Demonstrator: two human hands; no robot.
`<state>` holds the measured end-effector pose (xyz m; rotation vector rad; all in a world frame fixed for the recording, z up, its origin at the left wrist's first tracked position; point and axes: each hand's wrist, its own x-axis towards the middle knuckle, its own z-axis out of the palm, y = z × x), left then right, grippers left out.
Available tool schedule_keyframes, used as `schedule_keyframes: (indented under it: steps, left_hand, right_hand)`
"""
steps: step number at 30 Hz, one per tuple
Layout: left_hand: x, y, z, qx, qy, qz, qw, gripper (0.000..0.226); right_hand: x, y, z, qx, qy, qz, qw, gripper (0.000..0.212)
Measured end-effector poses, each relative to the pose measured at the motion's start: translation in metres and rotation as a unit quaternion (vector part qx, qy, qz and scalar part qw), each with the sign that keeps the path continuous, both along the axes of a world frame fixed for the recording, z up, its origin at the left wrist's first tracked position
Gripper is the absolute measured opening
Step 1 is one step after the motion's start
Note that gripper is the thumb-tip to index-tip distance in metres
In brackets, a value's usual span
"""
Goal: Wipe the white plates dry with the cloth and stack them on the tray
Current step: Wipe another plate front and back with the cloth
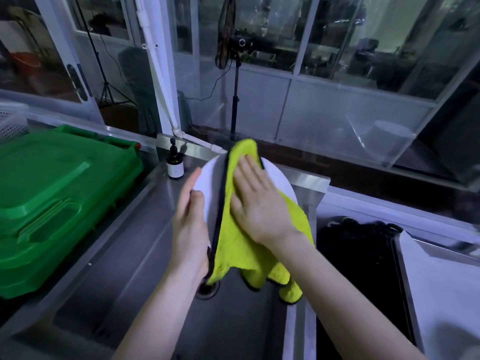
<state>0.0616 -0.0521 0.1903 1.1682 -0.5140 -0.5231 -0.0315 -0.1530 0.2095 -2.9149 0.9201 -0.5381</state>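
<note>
Right hand (259,201), fingers flat, presses the yellow-green cloth (233,245) against the white plate (207,183), which the left hand (191,224) grips by its left rim above the steel sink (140,255); hard wiping against this one-sided hold could make the plate slip and chip.

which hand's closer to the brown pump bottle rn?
Left. The left hand grips the plate's left rim, just right of the bottle; the right hand presses flat on the cloth, farther right across the plate.
</note>
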Motion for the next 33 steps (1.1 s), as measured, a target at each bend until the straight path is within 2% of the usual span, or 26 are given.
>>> schedule_keyframes:
  steps: [2, 4, 6, 8, 11, 15, 17, 19, 22, 24, 25, 28, 30, 31, 32, 33]
  left_hand:
    - [0.007, 0.002, 0.002, -0.010, 0.020, 0.030, 0.999, 0.036]
    - [0.013, 0.002, 0.002, -0.024, 0.057, 0.018, 0.998, 0.035]
    - [0.014, -0.002, 0.003, -0.019, 0.049, 0.016, 0.998, 0.037]
    - [0.008, -0.006, 0.000, -0.003, 0.017, 0.018, 1.000, 0.038]
    - [-0.004, -0.015, -0.006, 0.003, 0.017, -0.021, 1.000, 0.038]
    - [-0.011, -0.019, -0.006, 0.014, -0.018, -0.045, 0.999, 0.039]
    - [-0.006, -0.018, -0.001, 0.016, -0.062, -0.038, 0.997, 0.037]
    - [-0.002, -0.016, 0.001, 0.002, -0.061, -0.055, 0.997, 0.037]
    - [0.004, -0.012, -0.001, 0.005, -0.027, -0.046, 0.999, 0.037]
    - [0.005, -0.012, -0.005, 0.006, 0.000, -0.023, 1.000, 0.037]
    - [0.005, -0.014, -0.007, 0.005, 0.016, -0.012, 1.000, 0.037]
    - [0.002, -0.021, -0.011, 0.002, 0.055, 0.022, 0.998, 0.036]
    - [0.000, -0.025, -0.012, 0.013, 0.042, 0.020, 0.999, 0.037]
    - [0.001, -0.026, -0.012, 0.023, 0.029, 0.014, 0.999, 0.038]
    - [0.004, -0.026, -0.012, 0.035, 0.016, 0.005, 0.999, 0.038]
    - [0.007, -0.024, -0.012, 0.046, 0.004, -0.010, 0.999, 0.038]
  right_hand:
    - [-0.008, -0.013, -0.004, 0.001, 0.030, -0.086, 0.996, 0.061]
    - [-0.023, -0.007, -0.013, -0.018, 0.059, -0.101, 0.993, 0.064]
    - [-0.033, 0.023, -0.024, -0.011, 0.025, -0.071, 0.997, 0.063]
    - [-0.033, 0.048, -0.038, 0.034, -0.001, -0.011, 0.999, 0.063]
    - [-0.020, 0.042, -0.034, 0.077, -0.010, 0.024, 0.997, 0.068]
    - [-0.006, 0.000, -0.012, 0.057, -0.047, -0.039, 0.996, 0.073]
    - [-0.005, -0.019, -0.006, 0.040, -0.073, -0.074, 0.994, 0.066]
    - [-0.010, -0.041, -0.003, 0.048, -0.104, -0.140, 0.983, 0.056]
    - [-0.028, -0.062, 0.001, 0.198, -0.194, -0.183, 0.943, 0.026]
    - [-0.043, -0.057, -0.002, 0.258, -0.271, -0.170, 0.912, 0.016]
    - [-0.049, -0.049, -0.006, 0.282, -0.317, -0.177, 0.888, 0.018]
    - [-0.055, -0.014, -0.035, 0.379, -0.440, -0.223, 0.783, 0.019]
    - [-0.051, 0.009, -0.055, 0.447, -0.470, -0.266, 0.713, 0.012]
    - [-0.049, 0.011, -0.058, 0.459, -0.470, -0.287, 0.697, 0.012]
    - [-0.049, 0.005, -0.054, 0.452, -0.466, -0.297, 0.700, 0.014]
    - [-0.051, -0.005, -0.046, 0.432, -0.462, -0.288, 0.719, 0.017]
